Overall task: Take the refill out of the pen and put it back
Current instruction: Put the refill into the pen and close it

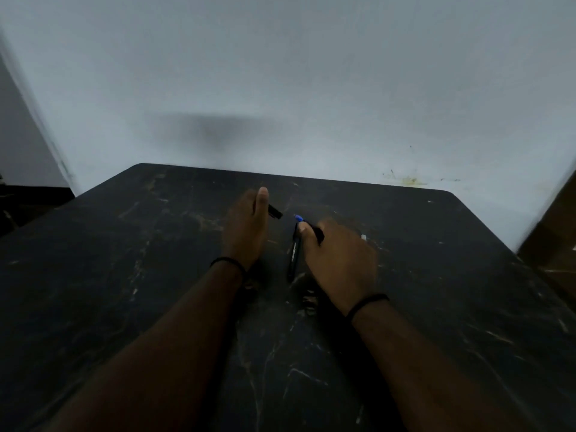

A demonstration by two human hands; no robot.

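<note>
Dim light, some blur. Dark marbled table (131,275) filling the lower frame, pale veins across it, far edge against a grey-white wall (311,73). Left hand (246,227) just left of centre, back of hand up, fingers extended toward 12 o'clock, a short black piece (275,211) sticking out from its thumb side toward 3 o'clock; closed on that piece, though the exact grip stays hidden behind the hand. Thin dark band (227,262) at the left wrist. Small gap between the black piece and the pen. Pen (295,249) just right of centre: black barrel with pale lettering, near-upright in frame, running from 6 o'clock up to 12 o'clock, blue tip (298,217) at the far end, lower end close to or on the table, cannot tell which. Right hand (336,260) at 3 o'clock of the pen, thumb and curled fingers pinching the barrel's upper part just below the blue tip. Second dark band (369,304) at the right wrist. Small pale object (363,236) at 3 o'clock of the right hand, beyond the knuckles, too blurred to identify. Brown surface (558,244) at the far right frame edge.
</note>
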